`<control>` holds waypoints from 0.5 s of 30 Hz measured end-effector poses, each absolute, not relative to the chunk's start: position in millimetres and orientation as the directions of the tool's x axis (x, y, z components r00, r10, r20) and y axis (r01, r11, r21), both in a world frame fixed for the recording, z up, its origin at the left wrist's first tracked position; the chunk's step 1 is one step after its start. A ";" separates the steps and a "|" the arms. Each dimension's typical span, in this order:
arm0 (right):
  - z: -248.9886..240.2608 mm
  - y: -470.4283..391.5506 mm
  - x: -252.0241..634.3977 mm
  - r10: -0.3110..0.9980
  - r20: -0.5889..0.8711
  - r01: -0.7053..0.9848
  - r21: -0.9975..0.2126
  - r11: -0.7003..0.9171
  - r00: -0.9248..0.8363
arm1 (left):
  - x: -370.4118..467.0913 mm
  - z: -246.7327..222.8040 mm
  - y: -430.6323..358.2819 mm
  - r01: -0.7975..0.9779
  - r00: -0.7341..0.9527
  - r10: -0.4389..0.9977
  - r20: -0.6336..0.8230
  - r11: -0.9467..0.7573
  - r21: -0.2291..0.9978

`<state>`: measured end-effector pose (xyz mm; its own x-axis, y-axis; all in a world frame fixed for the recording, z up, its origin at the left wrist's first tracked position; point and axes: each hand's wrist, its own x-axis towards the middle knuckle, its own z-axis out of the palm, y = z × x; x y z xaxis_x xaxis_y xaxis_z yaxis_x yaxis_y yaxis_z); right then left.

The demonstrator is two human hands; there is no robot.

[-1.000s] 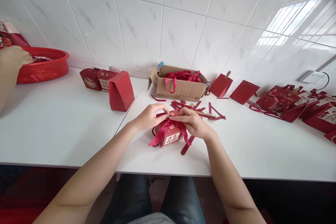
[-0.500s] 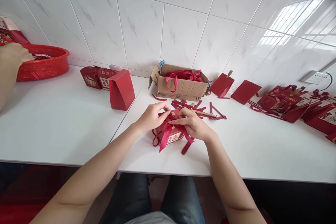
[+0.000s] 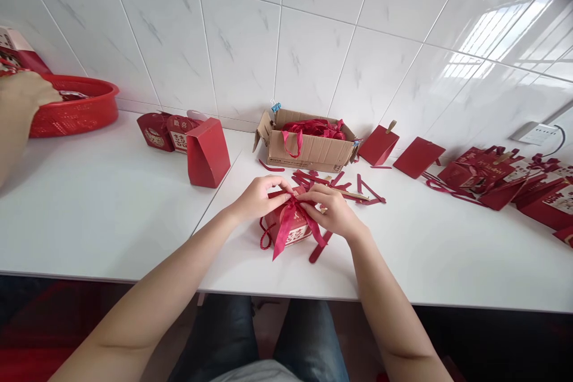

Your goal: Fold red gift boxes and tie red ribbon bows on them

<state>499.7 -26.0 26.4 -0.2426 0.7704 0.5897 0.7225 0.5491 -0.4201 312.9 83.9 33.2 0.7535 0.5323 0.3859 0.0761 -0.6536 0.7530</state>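
A small red gift box (image 3: 299, 235) with a pale printed emblem stands on the white table in front of me. Around its top runs a red ribbon (image 3: 283, 234), knotted at the middle, with two tails hanging down the front. My left hand (image 3: 262, 196) pinches the ribbon at the left of the knot. From the right, my right hand (image 3: 331, 208) also has its fingers closed on the ribbon, close to the knot. A twisted red cord loop (image 3: 265, 234) sticks out at the box's left side.
Behind the box lie several loose red strips (image 3: 313, 178) and a cardboard box (image 3: 308, 155) of red ribbon. Red gift boxes (image 3: 208, 152) stand to the left, more gift bags (image 3: 474, 173) to the right. Another person's hand (image 3: 31, 95) is at a red basket (image 3: 80, 113).
Both hands have drawn slightly apart at the ribbon, and the knot now looks tighter and more gathered. The other person's hand has shifted a little at the basket.
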 end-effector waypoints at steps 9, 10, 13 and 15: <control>30.2 -29.8 508.9 0.795 0.482 0.690 -0.431 0.581 -0.369 | 310.6 35.2 84.9 0.052 0.752 0.527 0.396 -0.646 0.761; 30.2 -29.9 508.8 0.798 0.484 0.692 -0.436 0.576 -0.359 | 310.5 34.8 85.4 0.051 0.755 0.524 0.394 -0.646 0.762; 29.2 -29.8 507.0 0.807 0.494 0.699 -0.450 0.556 -0.323 | 310.6 33.1 87.3 0.050 0.752 0.530 0.393 -0.640 0.766; 28.4 -29.7 506.0 0.808 0.489 0.690 -0.460 0.559 -0.329 | 310.5 31.7 88.3 0.053 0.746 0.536 0.395 -0.639 0.767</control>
